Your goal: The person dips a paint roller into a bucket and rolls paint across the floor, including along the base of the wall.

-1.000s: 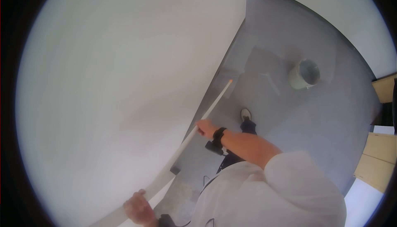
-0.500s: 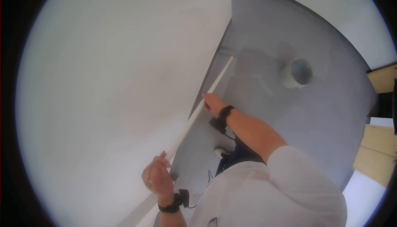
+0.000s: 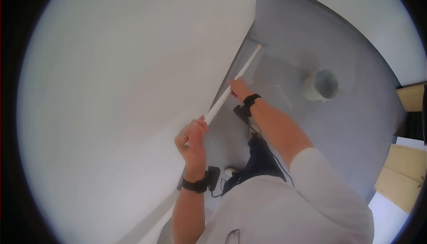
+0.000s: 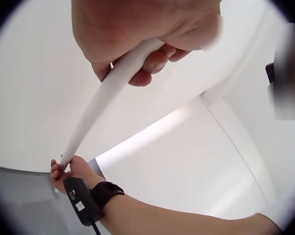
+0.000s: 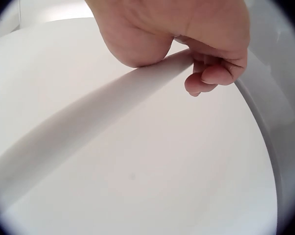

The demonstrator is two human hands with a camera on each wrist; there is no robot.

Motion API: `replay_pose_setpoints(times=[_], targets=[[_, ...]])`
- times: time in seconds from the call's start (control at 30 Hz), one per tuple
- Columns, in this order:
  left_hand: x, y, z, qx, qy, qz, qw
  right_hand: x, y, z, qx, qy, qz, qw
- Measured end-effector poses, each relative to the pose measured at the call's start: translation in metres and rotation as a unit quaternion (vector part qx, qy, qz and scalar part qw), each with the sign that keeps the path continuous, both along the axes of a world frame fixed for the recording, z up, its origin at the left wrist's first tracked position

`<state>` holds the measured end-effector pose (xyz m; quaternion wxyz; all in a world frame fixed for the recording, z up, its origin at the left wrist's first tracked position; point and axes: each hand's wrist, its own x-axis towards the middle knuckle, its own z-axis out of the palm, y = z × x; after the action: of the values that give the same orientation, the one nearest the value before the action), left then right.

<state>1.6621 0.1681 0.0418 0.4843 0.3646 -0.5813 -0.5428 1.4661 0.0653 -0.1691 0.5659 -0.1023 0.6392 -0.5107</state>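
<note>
A long white pole (image 3: 219,106) slants across the head view, close along the white wall. At its far end, past an orange tip, a dark grey bar-shaped head (image 3: 256,40) lies at the floor by the wall's foot. My left hand (image 3: 192,139) grips the pole nearer my body; in the left wrist view its fingers (image 4: 153,62) curl under it. Farther down, my right hand (image 3: 239,88) also holds the pole, its fingers (image 5: 218,73) bent round it in the right wrist view.
The white wall (image 3: 133,88) fills the left side, meeting the grey floor (image 3: 356,124) along a dark skirting. A pale bucket (image 3: 312,88) stands on the floor to the right. Light wooden boxes or cabinets (image 3: 402,164) line the right edge. My shoes show below.
Both hands and the pole have moved forward, away from my body. The pole's far end has slid along the wall's foot, and my left hand has come closer to my right.
</note>
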Motion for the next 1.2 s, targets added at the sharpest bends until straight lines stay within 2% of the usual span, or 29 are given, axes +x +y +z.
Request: replay_pose_setpoints(times=[0.07, 0.13, 0.27, 0.4, 0.43, 0.5, 0.6, 0.67, 0.7, 0.73, 0.77, 0.8, 0.83, 0.9, 0.93, 1.0, 1.03, 1.07, 1.1, 1.17, 1.2], targets=[[0.016, 0.022, 0.026, 0.011, -0.033, 0.021, 0.999, 0.018, 0.012, 0.005, 0.011, -0.002, 0.01, 1.0], [0.032, 0.043, 0.056, 0.007, -0.018, 0.064, 0.998, 0.035, 0.027, 0.0, 0.004, -0.026, 0.066, 0.998], [0.063, 0.071, 0.103, -0.009, -0.013, 0.089, 0.996, 0.064, 0.041, -0.002, 0.025, -0.029, 0.012, 0.999], [0.084, 0.102, 0.159, -0.023, -0.078, 0.097, 0.992, 0.083, 0.064, -0.013, 0.035, -0.039, 0.086, 0.995], [0.082, 0.108, 0.17, -0.024, -0.089, 0.107, 0.99, 0.083, 0.067, -0.009, 0.036, -0.038, 0.09, 0.995], [0.067, 0.117, 0.198, -0.009, -0.109, 0.132, 0.985, 0.086, 0.078, 0.002, 0.062, -0.04, 0.179, 0.981], [0.031, 0.108, 0.217, 0.013, -0.132, 0.147, 0.98, 0.065, 0.072, 0.02, 0.019, -0.055, 0.181, 0.982], [0.0, 0.104, 0.23, 0.031, -0.154, 0.228, 0.961, 0.04, 0.067, 0.037, 0.03, -0.12, 0.148, 0.981], [-0.003, 0.101, 0.243, -0.083, -0.495, 0.162, 0.85, 0.021, 0.053, 0.037, 0.028, -0.115, 0.147, 0.982], [-0.061, 0.029, 0.251, -0.087, -0.487, 0.155, 0.855, -0.052, -0.018, 0.033, 0.073, -0.172, 0.136, 0.973], [-0.075, 0.013, 0.262, -0.061, -0.52, 0.133, 0.841, -0.073, -0.035, 0.039, 0.117, -0.232, 0.135, 0.956], [-0.091, 0.002, 0.272, -0.033, -0.552, 0.109, 0.826, -0.095, -0.048, 0.046, 0.118, -0.228, 0.136, 0.957], [-0.116, -0.02, 0.287, -0.033, -0.548, 0.109, 0.829, -0.121, -0.07, 0.063, 0.11, -0.233, 0.147, 0.955], [-0.175, -0.05, 0.298, -0.054, -0.568, 0.139, 0.809, -0.179, -0.103, 0.075, 0.103, -0.237, 0.159, 0.953], [-0.211, -0.072, 0.299, -0.054, -0.568, 0.139, 0.81, -0.209, -0.121, 0.078, 0.103, -0.227, 0.135, 0.959], [-0.304, -0.123, 0.298, -0.024, -0.371, 0.169, 0.913, -0.274, -0.154, 0.064, 0.107, -0.221, 0.113, 0.963], [-0.358, -0.151, 0.293, -0.008, -0.264, 0.184, 0.947, -0.316, -0.177, 0.026, 0.019, -0.096, 0.193, 0.976], [-0.412, -0.181, 0.289, 0.007, -0.154, 0.196, 0.968, -0.362, -0.199, 0.005, -0.071, 0.031, 0.265, 0.961], [-0.463, -0.209, 0.286, 0.021, -0.042, 0.206, 0.978, -0.417, -0.221, 0.021, -0.07, 0.029, 0.267, 0.961], [-0.561, -0.267, 0.269, 0.0, -0.021, 0.175, 0.984, -0.542, -0.281, 0.063, 0.059, -0.097, 0.145, 0.983], [-0.61, -0.294, 0.267, -0.017, -0.004, 0.142, 0.99, -0.598, -0.307, 0.063, 0.059, -0.101, 0.146, 0.982]])
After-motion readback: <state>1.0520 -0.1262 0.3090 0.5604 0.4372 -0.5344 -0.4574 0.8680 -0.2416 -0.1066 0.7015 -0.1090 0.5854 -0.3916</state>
